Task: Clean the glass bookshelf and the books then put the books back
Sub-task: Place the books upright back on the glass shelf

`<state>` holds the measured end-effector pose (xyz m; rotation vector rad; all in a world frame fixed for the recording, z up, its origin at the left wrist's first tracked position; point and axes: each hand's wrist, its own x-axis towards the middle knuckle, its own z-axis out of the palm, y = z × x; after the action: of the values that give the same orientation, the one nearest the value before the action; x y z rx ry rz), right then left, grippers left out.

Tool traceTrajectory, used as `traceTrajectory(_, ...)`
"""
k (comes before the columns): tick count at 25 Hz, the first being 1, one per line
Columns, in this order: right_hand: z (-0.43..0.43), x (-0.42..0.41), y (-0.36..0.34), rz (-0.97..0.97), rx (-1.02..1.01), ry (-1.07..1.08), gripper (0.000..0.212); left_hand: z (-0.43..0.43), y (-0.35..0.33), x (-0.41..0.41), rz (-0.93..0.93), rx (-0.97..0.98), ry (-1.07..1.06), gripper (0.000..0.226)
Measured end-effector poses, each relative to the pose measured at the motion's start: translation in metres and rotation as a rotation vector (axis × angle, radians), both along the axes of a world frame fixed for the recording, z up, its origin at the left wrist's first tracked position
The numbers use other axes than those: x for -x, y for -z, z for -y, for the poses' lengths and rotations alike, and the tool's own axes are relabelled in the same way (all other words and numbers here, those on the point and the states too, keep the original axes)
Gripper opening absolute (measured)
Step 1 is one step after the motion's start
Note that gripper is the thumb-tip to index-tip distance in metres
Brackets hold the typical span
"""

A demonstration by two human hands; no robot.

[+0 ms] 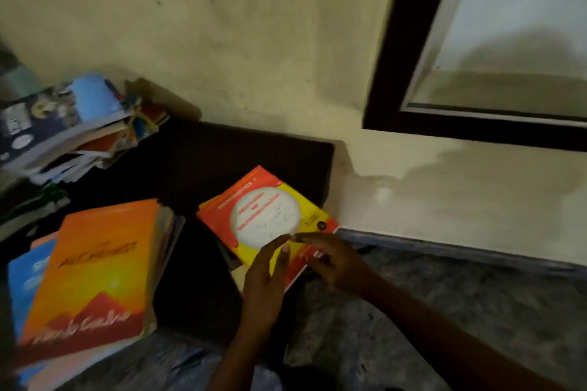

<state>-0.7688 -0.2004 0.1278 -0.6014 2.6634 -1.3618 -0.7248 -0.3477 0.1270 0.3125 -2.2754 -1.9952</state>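
Broadly, a yellowish wall (254, 25) fills the upper view. Set against it at upper right is the bookshelf (390, 57), a dark frame around a glass pane (508, 41); no books show in the visible part. A mottled grey floor (444, 279) runs below it.

A dark low table (238, 152) stands against the wall, left of the bookshelf. On its near left lies a stack topped by an orange book (95, 270), cover up, with a blue book (25, 276) showing beneath at the left edge. At the back left sits an untidy pile (70, 124) of books and papers, blurred.

A red-and-yellow book (263, 213) with a white circle on its cover lies flat at the table's right side, turned at an angle, well apart from the bookshelf.

The left hand (265, 279) rests on that cover, fingers straight, grasping nothing. The right hand (333, 260) touches the book's near corner, fingers loosely spread and released.
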Motion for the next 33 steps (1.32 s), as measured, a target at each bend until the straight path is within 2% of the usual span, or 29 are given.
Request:
traceTrajectory(4, -0.122, 0.014, -0.044, -0.019, 0.054, 0.350, 0.032, -0.080, -0.022, 0.065, -0.240, 0.274, 0.331, 0.034)
traceTrajectory(6, -0.187, 0.017, -0.062, -0.113, 0.084, 0.494, 0.038, -0.131, -0.034, 0.096, -0.382, 0.426, 0.480, 0.040)
traceTrajectory(9, -0.293, 0.017, -0.087, -0.173, 0.137, 0.712, 0.040, -0.244, -0.066, 0.138, -0.813, 0.693, 0.654, 0.050)
traceTrajectory(12, -0.404, 0.015, -0.113, -0.241, 0.240, 0.865, 0.037, -0.372, -0.100, 0.177, -1.200, 0.821, 0.738, 0.047)
traceTrajectory(15, -0.495, 0.012, -0.136, -0.233, 0.435, 0.950, 0.033, -0.498, -0.133, 0.200, -1.578, 1.035, 0.763, 0.048)
traceTrajectory(17, -0.555, 0.011, -0.150, -0.255, 0.522, 0.990, 0.027, -0.578, -0.155, 0.200, -1.748, 1.207, 0.733, 0.045)
traceTrajectory(21, -0.657, 0.022, -0.166, -0.253, 0.734, 1.040, 0.030, -0.695, -0.199, 0.207, -1.888, 1.250, 0.676, 0.039)
traceTrajectory(24, -0.724, 0.047, -0.169, -0.236, 0.848, 1.084, 0.067, -0.766, -0.224, 0.240, -2.008, 1.343, 0.595, 0.047)
traceTrajectory(28, -0.821, 0.103, -0.174, -0.425, 0.998, 1.428, 0.055, -0.854, -0.239, 0.273, -2.160, 1.362, 0.644, 0.051)
traceTrajectory(30, -0.863, 0.126, -0.176, -0.540, 0.963, 1.576, 0.059, -0.890, -0.238, 0.280, -2.179, 1.342, 0.599, 0.055)
traceTrajectory(33, -0.897, 0.168, -0.166, -0.603, 0.827, 1.660, 0.061, -0.918, -0.235, 0.291, -2.107, 1.398, 0.440, 0.060)
